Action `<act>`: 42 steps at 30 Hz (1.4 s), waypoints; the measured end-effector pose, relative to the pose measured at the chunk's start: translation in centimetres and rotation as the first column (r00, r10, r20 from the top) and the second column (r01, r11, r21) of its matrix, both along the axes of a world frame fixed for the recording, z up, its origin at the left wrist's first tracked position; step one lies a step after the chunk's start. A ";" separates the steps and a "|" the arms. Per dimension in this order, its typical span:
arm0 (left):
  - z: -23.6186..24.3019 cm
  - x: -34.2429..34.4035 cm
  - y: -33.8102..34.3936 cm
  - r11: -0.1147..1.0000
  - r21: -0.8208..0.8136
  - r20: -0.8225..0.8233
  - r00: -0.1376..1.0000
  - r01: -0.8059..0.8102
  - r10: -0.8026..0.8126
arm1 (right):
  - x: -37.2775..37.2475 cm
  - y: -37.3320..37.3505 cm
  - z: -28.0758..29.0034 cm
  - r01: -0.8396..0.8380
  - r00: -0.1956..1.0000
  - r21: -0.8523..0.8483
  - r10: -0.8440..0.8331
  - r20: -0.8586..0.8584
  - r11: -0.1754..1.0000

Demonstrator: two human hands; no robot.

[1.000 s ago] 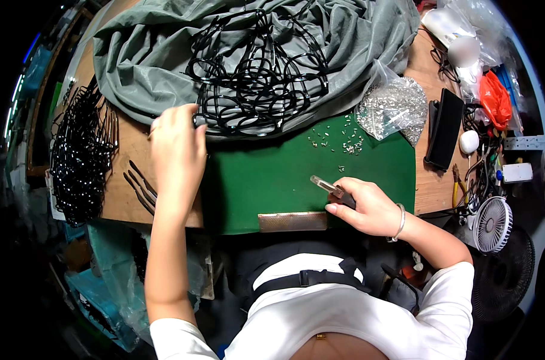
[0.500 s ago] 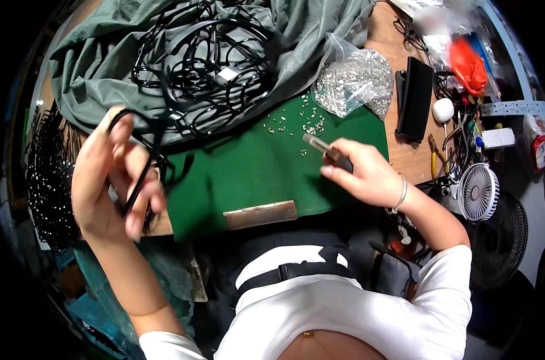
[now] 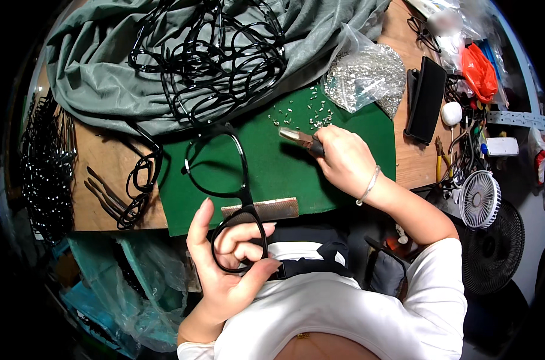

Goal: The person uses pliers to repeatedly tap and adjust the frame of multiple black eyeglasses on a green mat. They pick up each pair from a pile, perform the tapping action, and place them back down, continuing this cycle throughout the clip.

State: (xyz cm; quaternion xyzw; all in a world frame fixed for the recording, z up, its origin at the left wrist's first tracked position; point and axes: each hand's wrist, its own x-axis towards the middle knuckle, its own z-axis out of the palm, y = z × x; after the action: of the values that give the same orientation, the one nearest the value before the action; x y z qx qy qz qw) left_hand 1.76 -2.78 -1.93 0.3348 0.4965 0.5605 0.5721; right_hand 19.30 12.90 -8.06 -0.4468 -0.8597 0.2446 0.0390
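Left hand (image 3: pixel 227 273) nearest, close to the chest, fingers curled around the lower rim of a black frame (image 3: pixel 224 192); its upper rim hangs over the green mat (image 3: pixel 272 174). Metal file (image 3: pixel 260 209) at the mat's near edge, partly hidden by the frame. Right hand (image 3: pixel 344 159) clenched on pliers (image 3: pixel 301 139), handles hidden in the fist. Tiny metal parts (image 3: pixel 308 111) beyond, too small to identify. Tangled frame pile (image 3: pixel 206 54) on grey cloth (image 3: pixel 92 78), farthest.

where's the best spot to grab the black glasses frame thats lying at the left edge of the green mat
Grip the frame at the bridge between its two rims, coming from above: it lies flat on the wood, and the bridge is the narrow solid part, away from the loose temples beside it.
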 end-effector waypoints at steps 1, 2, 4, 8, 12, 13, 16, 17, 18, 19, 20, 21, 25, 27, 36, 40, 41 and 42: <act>-0.3 0.2 0.2 0.997 0.073 -0.035 0.999 0.008 -0.005 | 0.2 0.1 0.3 0.021 1.000 -0.048 -0.022 -0.021 0.999; -0.5 0.4 0.5 0.992 0.122 -0.021 0.999 0.034 -0.031 | 0.3 0.2 0.6 0.032 0.998 -0.098 -0.037 -0.045 0.995; -1.0 0.4 1.2 0.981 0.169 -0.045 0.995 0.099 -0.093 | 0.4 0.1 2.2 0.080 0.977 -0.254 -0.127 -0.171 0.964; -2.3 1.4 2.2 0.975 0.198 -0.278 0.960 0.102 -0.044 | -0.5 -2.9 6.6 0.021 0.869 -0.593 -0.308 -0.387 0.805; -1.8 2.9 3.3 0.971 0.231 -0.415 0.895 -0.069 0.163 | -1.4 -5.2 5.7 -0.072 0.704 -0.601 -0.387 -0.596 0.796; -1.7 2.9 3.4 0.967 0.243 -0.444 0.878 -0.074 0.179 | -1.7 -5.3 5.7 -0.081 0.681 -0.609 -0.402 -0.612 0.789; -1.8 3.3 3.2 0.957 0.265 -0.489 0.838 -0.120 0.240 | -1.8 -5.5 5.3 -0.096 0.699 -0.535 -0.325 -0.636 0.839; -1.8 3.3 3.2 0.954 0.270 -0.496 0.831 -0.126 0.250 | -1.8 -5.6 5.3 -0.090 0.692 -0.557 -0.350 -0.632 0.826; -1.9 3.4 3.2 0.952 0.275 -0.503 0.824 -0.132 0.260 | -1.9 -5.7 5.4 -0.084 0.684 -0.578 -0.375 -0.626 0.811; -2.1 3.5 3.2 0.950 0.280 -0.510 0.817 -0.137 0.269 | -2.0 -5.7 5.4 -0.077 0.676 -0.600 -0.401 -0.619 0.796; -2.3 3.6 3.1 0.949 0.291 -0.526 0.808 -0.122 0.265 | -2.1 -5.8 5.5 -0.098 0.624 -0.701 -0.505 -0.597 0.707; -2.5 3.6 2.9 0.948 0.301 -0.541 0.799 -0.106 0.262 | -2.3 -5.9 5.5 -0.128 0.570 -0.786 -0.604 -0.557 0.604; -2.2 2.8 2.9 0.964 0.265 -0.548 0.818 -0.027 0.173 | -1.8 -4.3 5.8 -0.193 0.704 -0.930 -0.617 -0.352 0.311; -1.7 2.5 3.4 0.963 0.268 -0.480 0.862 -0.031 0.161 | -1.8 -4.2 6.0 -0.225 0.720 -0.916 -0.577 -0.386 0.332; -1.1 2.2 3.2 0.974 0.223 -0.378 0.918 -0.033 0.117 | -2.2 -4.6 6.6 -0.265 0.677 -0.881 -0.576 -0.459 0.391; -0.6 1.9 3.0 0.982 0.187 -0.434 0.898 0.007 0.076 | -2.3 -4.6 7.0 -0.245 0.711 -0.880 -0.542 -0.448 0.406; -0.3 1.9 3.1 0.990 0.143 -0.318 0.946 -0.014 0.059 | -2.4 -4.4 7.3 -0.269 0.705 -0.892 -0.556 -0.440 0.364; 0.0 1.8 3.1 0.995 0.098 -0.197 0.979 -0.029 0.048 | -2.5 -4.2 7.5 -0.294 0.700 -0.901 -0.570 -0.431 0.320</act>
State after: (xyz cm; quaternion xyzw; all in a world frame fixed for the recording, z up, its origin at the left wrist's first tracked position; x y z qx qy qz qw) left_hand 3.54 0.36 -1.92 0.4061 0.5305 0.5581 0.4922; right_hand 16.77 8.65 -0.58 -0.3349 -0.4211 0.8347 0.1173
